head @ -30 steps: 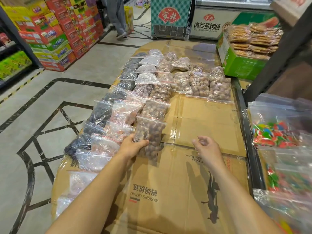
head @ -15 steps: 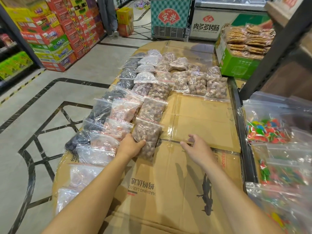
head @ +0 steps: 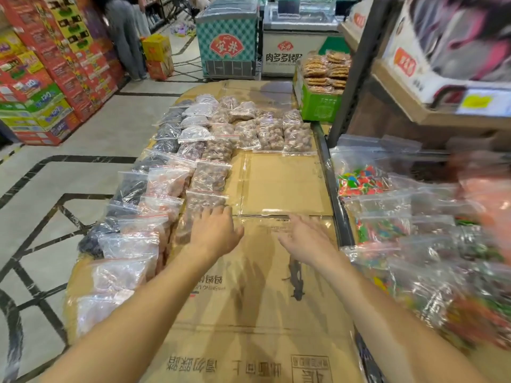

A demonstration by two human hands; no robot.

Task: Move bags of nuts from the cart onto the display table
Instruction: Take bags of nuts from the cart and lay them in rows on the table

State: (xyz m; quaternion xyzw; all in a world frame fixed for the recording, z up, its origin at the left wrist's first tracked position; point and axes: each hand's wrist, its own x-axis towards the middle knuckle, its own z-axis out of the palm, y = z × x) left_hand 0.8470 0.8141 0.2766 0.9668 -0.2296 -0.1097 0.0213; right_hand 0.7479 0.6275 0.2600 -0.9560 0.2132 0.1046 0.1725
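The display table (head: 284,186) is covered in flattened cardboard. Clear zip bags of nuts and dried fruit lie on it in rows along its left side and far end. The nearest bag of brown nuts (head: 200,207) lies flat in the row. My left hand (head: 217,230) hovers at that bag's near edge, fingers spread, holding nothing. My right hand (head: 305,236) is over bare cardboard to the right, fingers apart and empty. No cart is in view.
Bags of coloured candy (head: 362,181) fill a shelf on the right behind a dark metal rail (head: 336,205). A green box of biscuits (head: 318,102) stands at the table's far right. Stacked cartons (head: 55,73) line the left aisle, where a person (head: 124,37) stands. Freezers (head: 229,42) are behind.
My left hand has let go of the nearest bag of brown nuts, which now lies flat on the table. Both hands have opened and the view has tilted upward.
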